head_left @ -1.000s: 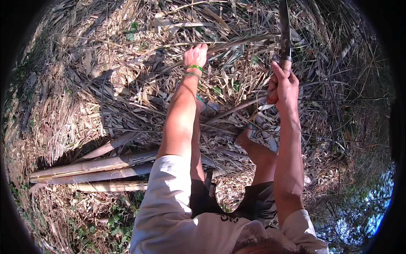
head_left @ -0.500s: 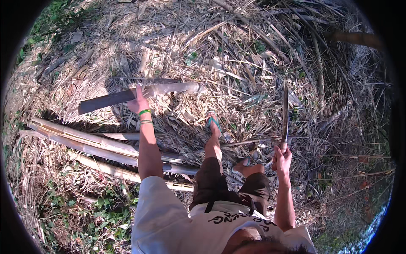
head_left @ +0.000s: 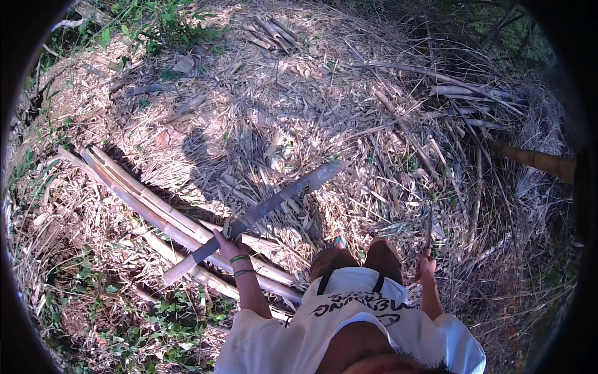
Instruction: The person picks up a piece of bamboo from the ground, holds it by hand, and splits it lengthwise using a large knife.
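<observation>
My left hand (head_left: 232, 249) is wrapped around a long greyish length of bamboo (head_left: 280, 199). The bamboo slants from lower left to upper right, passing over split poles on the ground. A small splinter or flap sticks up near my grip. Beside my right thigh, my right hand (head_left: 426, 267) is closed around the handle of a long-bladed knife (head_left: 428, 230). Its narrow blade points forward, away from my body and apart from the bamboo.
Long split bamboo poles (head_left: 143, 209) lie bundled at the left. A small stack of cut pieces (head_left: 274, 34) sits far ahead. A thick bamboo stem (head_left: 536, 159) juts in from the right, near tangled dry branches (head_left: 461, 100). Green plants (head_left: 180, 330) grow at lower left.
The bamboo in my left hand has swung from nearly level to a steeper slant, its right end now farther forward. Both hands are lower in view, and the knife looks foreshortened.
</observation>
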Demonstrator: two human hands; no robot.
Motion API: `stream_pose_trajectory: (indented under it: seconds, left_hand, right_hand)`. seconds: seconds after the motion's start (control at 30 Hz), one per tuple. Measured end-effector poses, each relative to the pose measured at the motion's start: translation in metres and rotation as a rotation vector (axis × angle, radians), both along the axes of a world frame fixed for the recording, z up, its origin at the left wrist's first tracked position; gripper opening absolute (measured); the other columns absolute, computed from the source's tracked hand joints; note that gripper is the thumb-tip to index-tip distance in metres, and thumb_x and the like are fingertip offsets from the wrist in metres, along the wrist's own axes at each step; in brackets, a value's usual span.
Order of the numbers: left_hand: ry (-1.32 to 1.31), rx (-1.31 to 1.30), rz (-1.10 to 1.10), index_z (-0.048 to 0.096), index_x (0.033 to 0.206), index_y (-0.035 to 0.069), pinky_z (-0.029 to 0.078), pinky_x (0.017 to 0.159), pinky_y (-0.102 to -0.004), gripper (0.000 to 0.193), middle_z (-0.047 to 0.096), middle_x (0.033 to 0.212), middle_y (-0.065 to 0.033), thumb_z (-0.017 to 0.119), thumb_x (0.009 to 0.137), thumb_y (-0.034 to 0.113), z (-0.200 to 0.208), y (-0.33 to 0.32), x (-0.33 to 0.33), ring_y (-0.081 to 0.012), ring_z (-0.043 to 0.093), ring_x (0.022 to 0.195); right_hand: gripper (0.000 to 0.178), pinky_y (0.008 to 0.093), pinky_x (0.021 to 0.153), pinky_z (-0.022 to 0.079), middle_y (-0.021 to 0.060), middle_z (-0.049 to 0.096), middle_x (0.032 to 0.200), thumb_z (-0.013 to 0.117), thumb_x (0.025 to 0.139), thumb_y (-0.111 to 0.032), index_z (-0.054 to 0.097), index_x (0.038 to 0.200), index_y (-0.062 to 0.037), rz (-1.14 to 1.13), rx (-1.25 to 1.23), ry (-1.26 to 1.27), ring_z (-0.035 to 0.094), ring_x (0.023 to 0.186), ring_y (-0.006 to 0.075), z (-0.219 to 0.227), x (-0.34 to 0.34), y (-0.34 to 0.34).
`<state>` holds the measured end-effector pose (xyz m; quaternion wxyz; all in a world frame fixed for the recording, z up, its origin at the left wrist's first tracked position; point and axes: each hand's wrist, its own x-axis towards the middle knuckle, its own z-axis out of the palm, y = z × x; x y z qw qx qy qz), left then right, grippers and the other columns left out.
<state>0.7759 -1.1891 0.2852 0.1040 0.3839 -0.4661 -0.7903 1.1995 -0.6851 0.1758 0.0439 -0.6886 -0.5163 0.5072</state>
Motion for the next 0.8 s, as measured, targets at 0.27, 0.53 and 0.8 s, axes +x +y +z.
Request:
stream_pose_trajectory:
  seconds: [0.27,0.53,0.8]
  left_hand:
    - [0.082,-0.004,0.099,0.054,0.113,0.0,0.057,0.064,-0.0299,0.055,0.062,0.106,-0.0097,0.071,0.084,0.043,0.033,0.052,-0.058,-0.0201,0.065,0.083]
    - [0.231,-0.058,0.23,0.044,0.126,-0.006,0.054,0.089,-0.0369,0.071,0.057,0.12,-0.015,0.068,0.085,0.047,0.044,0.081,-0.203,-0.0253,0.062,0.102]
    - [0.209,-0.041,0.228,0.053,0.123,0.001,0.055,0.089,-0.0377,0.062,0.06,0.118,-0.0144,0.061,0.089,0.051,0.043,0.18,-0.368,-0.0251,0.062,0.102]
  right_hand:
    - [0.031,0.0382,0.045,0.045,0.0084,0.06,0.06,0.075,0.071,-0.029,0.064,0.071,0.0001,0.202,-0.021,-0.232,0.057,0.047,0.0211,-0.046,-0.043,0.071]
    - [0.034,0.0388,0.051,0.048,0.0098,0.061,0.06,0.069,0.079,-0.034,0.065,0.082,0.0002,0.299,0.0,-0.403,0.062,0.053,0.0247,-0.081,-0.165,0.122]
    - [0.032,0.0399,0.05,0.047,0.0094,0.062,0.064,0.068,0.079,-0.031,0.065,0.084,0.0003,0.911,0.451,-0.465,0.062,0.055,0.0253,-0.252,-0.377,0.283]
